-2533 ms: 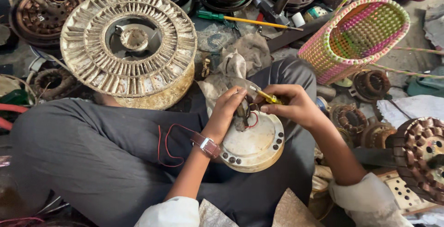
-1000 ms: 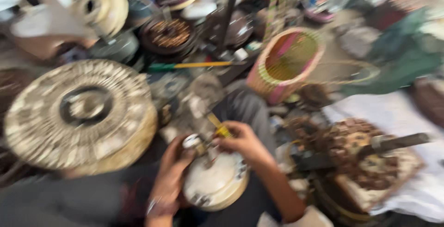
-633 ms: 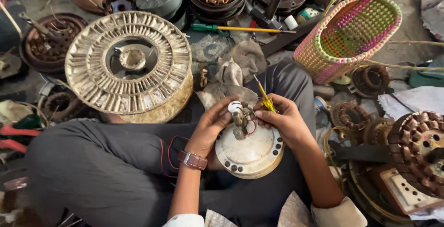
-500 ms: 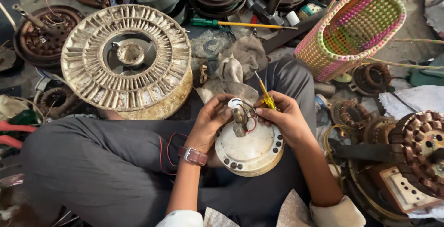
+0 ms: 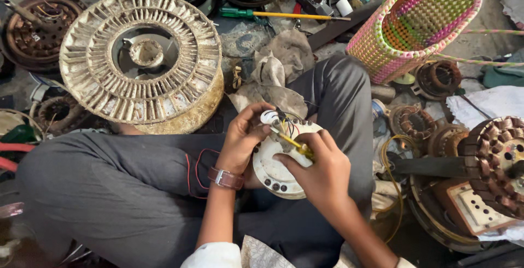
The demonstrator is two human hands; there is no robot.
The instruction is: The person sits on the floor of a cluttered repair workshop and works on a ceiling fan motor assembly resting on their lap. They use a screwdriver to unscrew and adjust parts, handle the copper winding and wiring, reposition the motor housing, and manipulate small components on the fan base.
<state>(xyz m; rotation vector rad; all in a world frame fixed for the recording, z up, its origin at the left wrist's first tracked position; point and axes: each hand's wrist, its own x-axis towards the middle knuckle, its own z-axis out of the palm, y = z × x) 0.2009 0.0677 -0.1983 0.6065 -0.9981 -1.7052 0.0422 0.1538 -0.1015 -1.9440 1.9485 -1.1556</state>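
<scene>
A round white fan motor housing with several wires at its top rests on my lap. My left hand, a brown watch on its wrist, grips the housing's upper left edge beside a small white cylindrical part. My right hand holds a small yellow-handled screwdriver, its tip set among the wires at the housing's top.
A large round metal fan rotor stands by my left knee. A pink and green woven basket lies at the upper right. A green-handled screwdriver, grey rags and several copper-wound stators lie around.
The view swung and blurred, then settled. My right hand has dropped lower over the housing and the screwdriver now points up-left into the wires.
</scene>
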